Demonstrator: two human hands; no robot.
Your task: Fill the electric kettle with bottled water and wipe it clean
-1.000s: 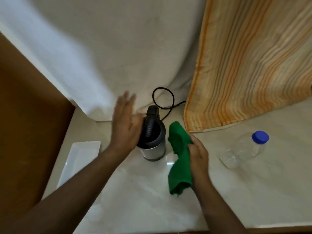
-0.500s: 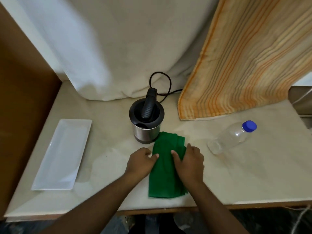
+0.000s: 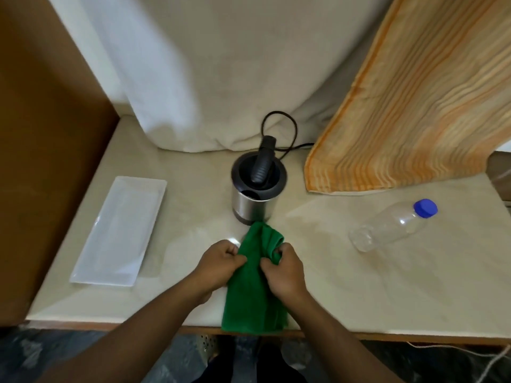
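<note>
A steel electric kettle [image 3: 255,201] with a black lid and handle stands upright in the middle of the beige counter [image 3: 359,286]. Its black cord [image 3: 279,125] loops behind it. Just in front of the kettle lies a green cloth [image 3: 253,297], reaching to the counter's front edge. My left hand [image 3: 221,265] and my right hand [image 3: 284,270] both pinch the cloth's upper part, bunching it. A clear plastic bottle [image 3: 392,229] with a blue cap lies on its side to the right and looks empty.
A white rectangular tray [image 3: 119,230] lies at the left. A brown panel [image 3: 41,161] walls the left side. White fabric [image 3: 221,78] and an orange striped towel [image 3: 414,106] hang at the back, reaching the counter.
Both hands left the kettle and came to the cloth on the counter. They lay flat on it half a second ago; now their fingers are closed on it.
</note>
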